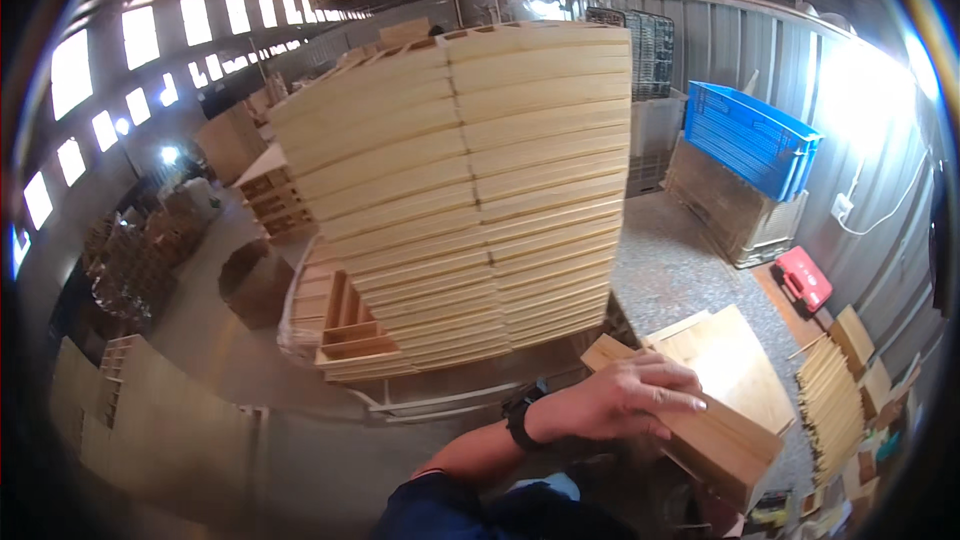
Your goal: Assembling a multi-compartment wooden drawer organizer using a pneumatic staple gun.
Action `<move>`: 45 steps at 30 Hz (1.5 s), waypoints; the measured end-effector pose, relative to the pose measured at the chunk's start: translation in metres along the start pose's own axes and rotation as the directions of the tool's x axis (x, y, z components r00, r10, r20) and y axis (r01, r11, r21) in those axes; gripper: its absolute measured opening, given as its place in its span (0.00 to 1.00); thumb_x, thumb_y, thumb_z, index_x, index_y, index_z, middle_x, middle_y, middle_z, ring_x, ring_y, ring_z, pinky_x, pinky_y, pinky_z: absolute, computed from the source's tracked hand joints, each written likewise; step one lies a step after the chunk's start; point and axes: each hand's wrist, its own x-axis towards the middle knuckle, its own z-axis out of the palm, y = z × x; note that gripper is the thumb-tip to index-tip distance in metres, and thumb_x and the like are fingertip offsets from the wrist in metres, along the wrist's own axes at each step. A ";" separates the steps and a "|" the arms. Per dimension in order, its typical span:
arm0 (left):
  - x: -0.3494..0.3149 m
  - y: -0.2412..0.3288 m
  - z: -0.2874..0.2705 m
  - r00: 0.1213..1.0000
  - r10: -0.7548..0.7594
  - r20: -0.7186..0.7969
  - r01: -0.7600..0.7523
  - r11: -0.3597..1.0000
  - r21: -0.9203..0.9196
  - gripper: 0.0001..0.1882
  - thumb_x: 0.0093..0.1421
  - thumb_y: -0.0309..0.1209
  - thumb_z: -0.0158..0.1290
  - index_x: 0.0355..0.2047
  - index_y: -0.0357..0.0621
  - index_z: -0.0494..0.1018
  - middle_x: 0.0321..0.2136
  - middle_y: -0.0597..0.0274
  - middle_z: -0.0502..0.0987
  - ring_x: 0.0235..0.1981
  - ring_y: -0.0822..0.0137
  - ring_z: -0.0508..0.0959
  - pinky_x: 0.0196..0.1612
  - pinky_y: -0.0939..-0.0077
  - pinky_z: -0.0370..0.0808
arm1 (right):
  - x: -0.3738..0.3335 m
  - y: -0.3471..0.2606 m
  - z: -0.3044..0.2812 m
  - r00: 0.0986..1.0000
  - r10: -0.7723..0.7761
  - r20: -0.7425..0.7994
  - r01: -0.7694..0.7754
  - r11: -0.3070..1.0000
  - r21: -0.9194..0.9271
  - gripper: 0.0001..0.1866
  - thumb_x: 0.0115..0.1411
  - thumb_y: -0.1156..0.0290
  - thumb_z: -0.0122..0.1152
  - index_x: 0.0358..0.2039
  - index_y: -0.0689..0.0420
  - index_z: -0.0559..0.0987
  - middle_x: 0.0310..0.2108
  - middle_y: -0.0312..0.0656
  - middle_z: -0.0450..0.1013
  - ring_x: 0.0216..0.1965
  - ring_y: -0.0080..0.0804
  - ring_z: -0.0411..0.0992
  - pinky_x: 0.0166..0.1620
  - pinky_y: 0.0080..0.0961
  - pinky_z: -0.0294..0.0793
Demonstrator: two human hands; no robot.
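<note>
My left hand [625, 398], with a black watch on the wrist, reaches to the right and grips the near top edge of a light wooden box [725, 410]. The box lies tilted at the lower right, its flat panel facing up. My fingers wrap over its rim. My right hand is not in view. Straight ahead rises a tall stack of pale wooden slatted panels [470, 190], standing apart from the hand.
Small open wooden boxes [345, 325] sit at the stack's lower left. A bundle of thin wooden strips [830, 405] lies right of the box. Blue plastic crates [750, 135] and a red case [805, 278] stand by the right wall. More wooden panels [150, 420] lean at lower left.
</note>
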 end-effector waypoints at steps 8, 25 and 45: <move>-0.061 0.160 -0.082 0.997 -0.056 -0.059 0.074 0.927 0.368 0.24 0.65 0.41 0.63 0.60 0.51 0.80 0.61 0.50 0.77 0.58 0.48 0.77 0.63 0.51 0.69 | -0.009 -0.035 0.118 0.795 0.098 0.598 -0.561 0.493 0.665 0.34 0.74 0.47 0.53 0.64 0.67 0.69 0.53 0.59 0.74 0.44 0.47 0.80 0.31 0.31 0.78; -0.485 0.344 -0.153 -0.486 -0.066 -0.871 0.101 0.986 -0.131 0.49 0.69 0.72 0.41 0.74 0.45 0.59 0.69 0.55 0.67 0.70 0.51 0.67 0.70 0.50 0.67 | -0.130 -0.246 0.633 0.146 -0.109 0.983 -0.521 0.837 0.170 0.28 0.66 0.69 0.66 0.64 0.66 0.73 0.54 0.46 0.79 0.52 0.36 0.79 0.58 0.32 0.78; -0.770 0.060 -0.533 -0.188 -0.708 -0.681 0.477 0.540 -0.693 0.41 0.56 0.23 0.53 0.73 0.44 0.61 0.62 0.55 0.72 0.59 0.57 0.75 0.62 0.64 0.73 | -0.100 -0.220 0.918 0.318 0.505 0.802 -0.896 0.436 0.081 0.16 0.70 0.64 0.62 0.51 0.65 0.78 0.43 0.53 0.80 0.45 0.48 0.82 0.50 0.47 0.86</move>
